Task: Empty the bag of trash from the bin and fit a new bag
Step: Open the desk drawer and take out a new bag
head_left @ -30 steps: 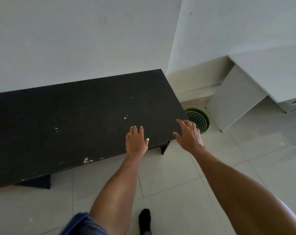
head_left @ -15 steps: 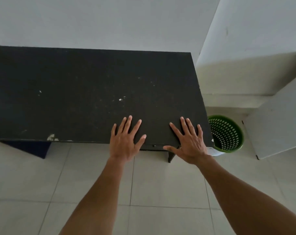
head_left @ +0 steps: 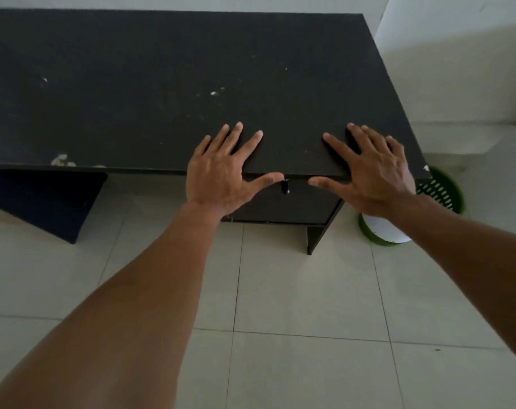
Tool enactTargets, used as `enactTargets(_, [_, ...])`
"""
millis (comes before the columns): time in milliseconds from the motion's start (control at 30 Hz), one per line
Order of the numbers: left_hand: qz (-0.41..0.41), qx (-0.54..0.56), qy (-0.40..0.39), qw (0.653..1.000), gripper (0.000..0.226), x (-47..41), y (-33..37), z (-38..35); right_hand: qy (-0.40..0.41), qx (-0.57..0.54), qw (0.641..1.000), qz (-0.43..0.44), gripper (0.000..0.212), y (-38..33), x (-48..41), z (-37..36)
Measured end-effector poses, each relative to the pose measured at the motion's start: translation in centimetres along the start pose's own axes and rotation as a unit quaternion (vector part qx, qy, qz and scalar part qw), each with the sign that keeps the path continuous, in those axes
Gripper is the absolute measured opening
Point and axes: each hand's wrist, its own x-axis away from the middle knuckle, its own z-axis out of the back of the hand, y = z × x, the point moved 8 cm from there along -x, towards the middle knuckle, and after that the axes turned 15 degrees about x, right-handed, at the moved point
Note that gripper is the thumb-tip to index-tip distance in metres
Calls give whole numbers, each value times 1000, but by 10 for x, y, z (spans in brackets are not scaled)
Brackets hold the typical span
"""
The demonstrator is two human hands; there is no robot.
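Presently the left hand (head_left: 221,175) and right hand (head_left: 375,172) are lying flat with spread fingers, gripping nothing, on the table (head_left: 162,84) edge, while the green bin (head_left: 441,196) is sitting on the floor (head_left: 295,290) beside its right end, probably needing a low rightward reach
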Motion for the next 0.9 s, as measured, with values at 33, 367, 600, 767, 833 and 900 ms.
enactTargets(33, [0, 1, 12, 1000, 92, 2, 0, 1, 4, 9, 1000, 9, 94, 0, -2, 1])
enactTargets(367, [104, 73, 230, 965, 67, 62, 26, -30, -17, 8, 999, 26, 94, 2, -9, -12])
enactTargets(600, [159, 266, 100, 946, 73, 101, 63, -114, -1, 20, 1000, 18, 96, 1, -9, -11])
enactTargets(767, [184, 381, 164, 891, 69, 71, 66, -104, 17, 26, 999, 18, 97, 1, -9, -10])
enactTargets(833, [194, 409, 220, 864, 67, 64, 64, -94, 20, 26, 999, 17, 98, 1, -10, -11])
enactTargets(900, [208, 439, 248, 838, 63, 61, 64, -94, 22, 25, 999, 15, 99, 2, -10, -10])
